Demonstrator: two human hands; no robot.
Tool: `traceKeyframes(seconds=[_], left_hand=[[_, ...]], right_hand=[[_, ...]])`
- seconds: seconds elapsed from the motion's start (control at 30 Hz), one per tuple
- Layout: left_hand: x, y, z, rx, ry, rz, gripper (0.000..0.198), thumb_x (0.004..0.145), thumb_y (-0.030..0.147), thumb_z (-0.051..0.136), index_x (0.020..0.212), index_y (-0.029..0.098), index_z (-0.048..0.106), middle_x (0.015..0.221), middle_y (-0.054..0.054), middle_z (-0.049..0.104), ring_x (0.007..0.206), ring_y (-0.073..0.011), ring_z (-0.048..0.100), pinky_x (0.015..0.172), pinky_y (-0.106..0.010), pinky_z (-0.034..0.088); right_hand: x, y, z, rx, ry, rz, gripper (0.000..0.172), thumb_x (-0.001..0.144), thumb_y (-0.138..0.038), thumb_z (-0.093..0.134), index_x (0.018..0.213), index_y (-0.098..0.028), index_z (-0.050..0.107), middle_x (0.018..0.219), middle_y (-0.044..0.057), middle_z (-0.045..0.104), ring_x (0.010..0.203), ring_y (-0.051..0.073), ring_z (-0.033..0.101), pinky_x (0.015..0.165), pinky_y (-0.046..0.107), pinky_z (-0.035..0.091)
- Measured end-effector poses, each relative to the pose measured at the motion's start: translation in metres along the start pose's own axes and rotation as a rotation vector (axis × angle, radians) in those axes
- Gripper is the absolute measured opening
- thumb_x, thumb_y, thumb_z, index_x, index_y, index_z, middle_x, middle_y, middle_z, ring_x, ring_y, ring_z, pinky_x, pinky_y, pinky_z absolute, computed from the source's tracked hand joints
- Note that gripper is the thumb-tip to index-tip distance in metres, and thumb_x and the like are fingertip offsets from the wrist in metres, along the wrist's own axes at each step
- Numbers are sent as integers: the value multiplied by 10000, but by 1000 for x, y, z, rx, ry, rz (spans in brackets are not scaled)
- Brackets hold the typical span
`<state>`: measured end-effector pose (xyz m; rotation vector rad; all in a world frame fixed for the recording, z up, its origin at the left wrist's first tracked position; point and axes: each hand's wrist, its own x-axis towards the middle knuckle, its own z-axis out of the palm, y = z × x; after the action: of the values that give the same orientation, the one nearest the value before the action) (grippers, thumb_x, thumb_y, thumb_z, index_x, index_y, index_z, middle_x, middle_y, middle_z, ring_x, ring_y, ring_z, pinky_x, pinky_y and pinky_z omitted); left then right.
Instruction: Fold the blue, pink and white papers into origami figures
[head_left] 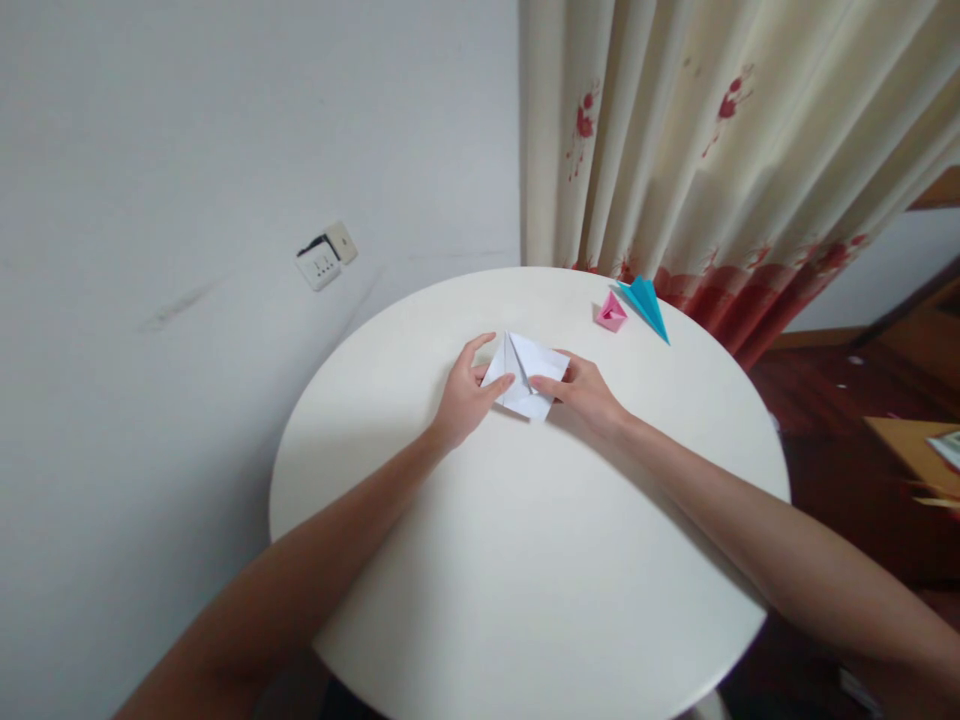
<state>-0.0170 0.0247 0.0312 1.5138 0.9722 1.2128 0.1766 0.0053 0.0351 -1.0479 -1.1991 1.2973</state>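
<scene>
A folded sheet of white paper (541,362) is held between both hands over the far half of the round white table (525,560). Its layers show a slit running down from the upper edge toward the middle. At its left side my left hand (463,392) pinches it, thumb on top and index finger reaching out beyond the upper left edge. My right hand (586,392) grips the right side, the thumb pressing on the upper face and the other fingers mostly hidden beneath.
Near the table's back right edge lie a pink origami piece (611,313) and a blue paper plane (646,305). A cream curtain (660,150) with red flowers hangs behind them. The wall (187,250) at the left carries a socket (321,265).
</scene>
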Motion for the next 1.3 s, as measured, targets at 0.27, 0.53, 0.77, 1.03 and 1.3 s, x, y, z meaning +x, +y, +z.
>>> traceKeyframes(seconds=[0.27, 0.53, 0.77, 1.03, 1.3], left_hand=[[5, 0, -6, 43, -50, 48, 310, 799, 340, 741, 968, 190, 529, 834, -19, 713, 690, -152, 663, 626, -236, 481], [4, -1, -1, 34, -110, 48, 516, 721, 358, 823, 1111, 178, 537, 1000, -61, 701, 837, -183, 665, 706, -259, 498], [4, -5, 1, 27, -105, 109, 632, 688, 314, 841, 1220, 200, 519, 1054, -60, 661, 883, -191, 658, 710, -265, 543], [7, -4, -3, 56, -19, 91, 478, 846, 298, 658, 1294, 184, 537, 934, -48, 706, 730, -152, 671, 650, -252, 546], [6, -7, -3, 94, -13, 53, 396, 780, 382, 749, 1086, 134, 702, 1070, -95, 732, 831, -184, 686, 729, -277, 551]], right_hand=[[6, -3, -14, -411, -40, -364, 643, 686, -327, 816, 1285, -189, 628, 1171, 95, 685, 866, 203, 638, 676, 308, 540], [11, 3, -18, -402, 194, -349, 323, 783, -285, 638, 1066, -148, 708, 743, 23, 677, 560, 132, 534, 510, 262, 414], [10, 1, -16, -373, 215, -344, 353, 788, -302, 624, 1097, -146, 693, 663, 2, 650, 488, 122, 518, 463, 252, 399], [14, 7, -19, -331, 194, -335, 356, 815, -352, 633, 1096, -144, 693, 664, -1, 642, 464, 112, 517, 433, 241, 398], [15, 7, -20, -291, 210, -314, 417, 818, -412, 658, 1151, -162, 653, 641, -26, 595, 483, 117, 500, 415, 239, 423]])
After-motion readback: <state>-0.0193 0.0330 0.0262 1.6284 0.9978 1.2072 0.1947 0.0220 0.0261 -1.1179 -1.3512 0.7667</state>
